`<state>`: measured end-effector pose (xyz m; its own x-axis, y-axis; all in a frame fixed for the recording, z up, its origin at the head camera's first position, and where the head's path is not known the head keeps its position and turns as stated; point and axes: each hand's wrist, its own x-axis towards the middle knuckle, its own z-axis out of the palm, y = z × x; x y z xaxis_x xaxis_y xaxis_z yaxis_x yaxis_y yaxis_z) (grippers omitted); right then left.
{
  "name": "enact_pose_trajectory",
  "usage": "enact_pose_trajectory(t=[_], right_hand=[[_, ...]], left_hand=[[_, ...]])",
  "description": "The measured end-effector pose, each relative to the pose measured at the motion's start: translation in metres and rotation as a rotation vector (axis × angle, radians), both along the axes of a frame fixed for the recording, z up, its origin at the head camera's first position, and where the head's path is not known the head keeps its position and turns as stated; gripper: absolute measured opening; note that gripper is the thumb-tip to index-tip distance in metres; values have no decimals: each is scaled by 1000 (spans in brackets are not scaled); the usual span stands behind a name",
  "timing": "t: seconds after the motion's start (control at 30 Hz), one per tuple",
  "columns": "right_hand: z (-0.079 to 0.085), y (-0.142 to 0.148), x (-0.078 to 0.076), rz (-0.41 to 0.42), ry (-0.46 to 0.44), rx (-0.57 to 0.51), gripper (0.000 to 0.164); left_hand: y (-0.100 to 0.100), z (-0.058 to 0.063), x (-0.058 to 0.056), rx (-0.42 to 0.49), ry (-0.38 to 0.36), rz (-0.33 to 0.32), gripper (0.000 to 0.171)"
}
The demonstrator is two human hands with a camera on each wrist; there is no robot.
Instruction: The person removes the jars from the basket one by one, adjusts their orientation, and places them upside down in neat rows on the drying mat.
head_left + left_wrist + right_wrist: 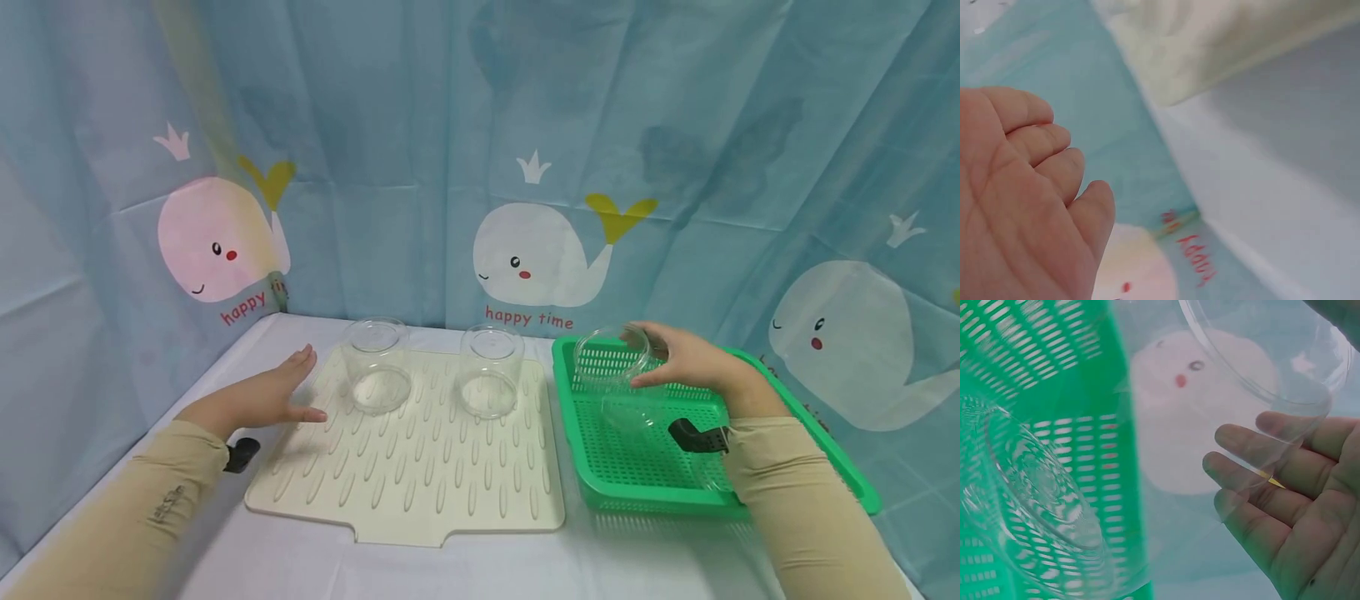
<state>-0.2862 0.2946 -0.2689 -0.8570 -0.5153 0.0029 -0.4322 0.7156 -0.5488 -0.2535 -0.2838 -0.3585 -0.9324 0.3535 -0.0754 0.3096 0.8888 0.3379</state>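
My right hand (686, 362) grips a clear, straight-walled jar (611, 371) by its side, over the green basket (600, 492). Its wide rim faces up and it leans a little; in the right wrist view the fingers lie along its wall and its ridged base (1041, 481) faces the basket. To the left, my left hand (258, 398) hangs with fingers spread beside the cream drying mat (405, 525), holding nothing. Two more clear jars, the left one (377, 367) and the right one (491, 371), stand upside down on the mat's far half.
Another clear piece (711, 473) lies in the basket, partly hidden by my right wrist. Raised oval ridges cover the mat. A white cloth (495, 571) lies under everything, and a blue whale-print curtain (420, 167) hangs close behind and at the sides.
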Motion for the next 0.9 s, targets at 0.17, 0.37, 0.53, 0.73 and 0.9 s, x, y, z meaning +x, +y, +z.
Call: enact_pose_trajectory(t=[0.17, 0.37, 0.53, 0.73, 0.9], right_hand=[[18, -3, 2, 35, 48, -19, 87], [37, -11, 9, 74, 85, -51, 88], [46, -27, 17, 160, 122, -73, 86], [47, -53, 26, 270, 137, -131, 88], [44, -76, 32, 342, 172, -179, 90]], left_hand=[[3, 33, 6, 8, 71, -20, 118], [19, 68, 16, 17, 187, -38, 114], [47, 83, 26, 41, 253, -68, 111], [84, 88, 43, 54, 331, -161, 108], [117, 92, 61, 83, 415, -215, 103]])
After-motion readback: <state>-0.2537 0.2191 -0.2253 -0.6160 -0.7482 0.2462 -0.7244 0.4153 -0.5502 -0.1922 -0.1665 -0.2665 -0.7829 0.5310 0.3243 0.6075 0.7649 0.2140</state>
